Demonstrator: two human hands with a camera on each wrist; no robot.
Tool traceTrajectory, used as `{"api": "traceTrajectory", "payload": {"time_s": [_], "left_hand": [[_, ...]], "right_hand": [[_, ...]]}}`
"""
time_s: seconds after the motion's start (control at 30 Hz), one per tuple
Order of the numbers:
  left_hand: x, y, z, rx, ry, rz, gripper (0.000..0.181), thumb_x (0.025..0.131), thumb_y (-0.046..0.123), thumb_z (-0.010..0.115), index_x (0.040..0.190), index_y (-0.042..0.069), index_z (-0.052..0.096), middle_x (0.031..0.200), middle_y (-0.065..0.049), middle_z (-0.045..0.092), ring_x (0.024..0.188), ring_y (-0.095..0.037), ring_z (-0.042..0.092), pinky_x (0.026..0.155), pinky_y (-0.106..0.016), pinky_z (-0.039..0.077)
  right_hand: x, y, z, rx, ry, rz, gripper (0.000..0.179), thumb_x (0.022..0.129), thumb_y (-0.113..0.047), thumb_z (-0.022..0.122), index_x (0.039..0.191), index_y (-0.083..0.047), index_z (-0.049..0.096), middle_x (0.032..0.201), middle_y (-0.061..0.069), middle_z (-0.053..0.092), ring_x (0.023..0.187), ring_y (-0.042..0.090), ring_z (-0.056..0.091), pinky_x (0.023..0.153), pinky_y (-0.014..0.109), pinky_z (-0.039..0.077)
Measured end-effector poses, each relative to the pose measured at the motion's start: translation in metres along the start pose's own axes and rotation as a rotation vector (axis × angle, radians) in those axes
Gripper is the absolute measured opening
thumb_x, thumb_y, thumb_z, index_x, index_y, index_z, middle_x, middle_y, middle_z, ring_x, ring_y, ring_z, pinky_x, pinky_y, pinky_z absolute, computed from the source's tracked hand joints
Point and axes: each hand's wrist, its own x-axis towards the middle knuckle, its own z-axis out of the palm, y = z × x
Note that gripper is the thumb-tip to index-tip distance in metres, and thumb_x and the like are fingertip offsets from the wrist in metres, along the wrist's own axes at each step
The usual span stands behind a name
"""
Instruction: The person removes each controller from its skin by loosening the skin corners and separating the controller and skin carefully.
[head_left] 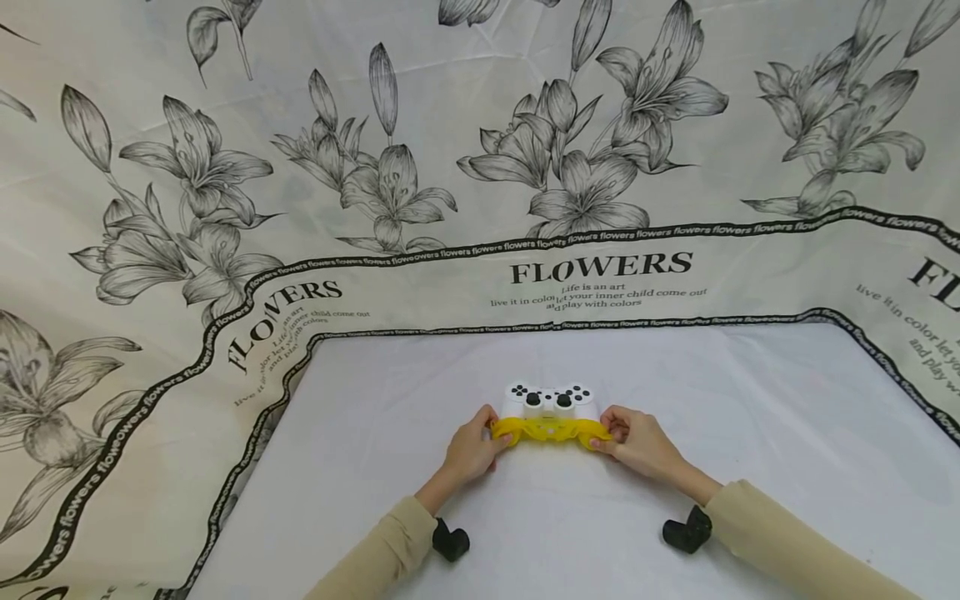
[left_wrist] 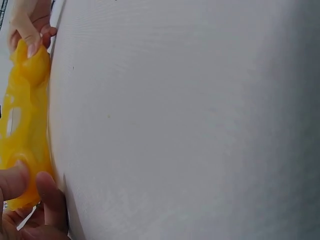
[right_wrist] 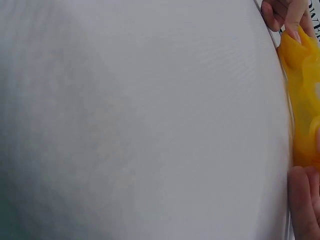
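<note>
A white game controller (head_left: 550, 397) with black sticks and buttons lies in the middle of the table in the head view. Its near side, where the grips are, is covered by a yellow, soft-looking controller cover (head_left: 549, 430). My left hand (head_left: 472, 446) pinches the cover's left end between thumb and fingers. At the right end, my right hand (head_left: 637, 442) pinches it the same way. In the left wrist view the stretchy yellow cover (left_wrist: 25, 110) spans between both hands, with an opening in its middle. The controller's grips are hidden under it.
A white cloth (head_left: 360, 400) covers the table. Behind it and at the sides hangs a curtain (head_left: 420, 292) printed with flowers and lettering. Black wrist devices (head_left: 451, 540) sit at both sleeve cuffs.
</note>
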Motion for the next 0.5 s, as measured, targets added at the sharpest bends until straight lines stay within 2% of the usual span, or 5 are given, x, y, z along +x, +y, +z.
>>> {"api": "traceTrajectory", "payload": {"time_s": [0.23, 0.5], "left_hand": [[0.0016, 0.0005, 0.0006, 0.024, -0.009, 0.004, 0.023, 0.091, 0.026, 0.065, 0.101, 0.016, 0.047, 0.053, 0.002, 0.052, 0.042, -0.013, 0.048, 0.049, -0.024, 0.035], [-0.0031, 0.0082, 0.0064, 0.08, 0.105, 0.005, 0.022, 0.089, 0.025, 0.066, 0.098, 0.014, 0.049, 0.065, 0.002, 0.044, 0.053, -0.013, 0.038, 0.049, -0.023, 0.026]], "right_hand": [[-0.0006, -0.002, 0.0007, -0.033, 0.032, 0.011, 0.024, 0.079, -0.018, 0.077, 0.087, -0.006, 0.057, 0.064, -0.002, 0.05, 0.057, 0.006, 0.042, 0.055, 0.019, 0.033], [-0.0014, -0.0047, -0.0012, -0.062, 0.031, 0.031, 0.024, 0.079, -0.021, 0.076, 0.088, -0.006, 0.059, 0.066, -0.001, 0.052, 0.06, 0.009, 0.043, 0.057, 0.02, 0.032]]}}
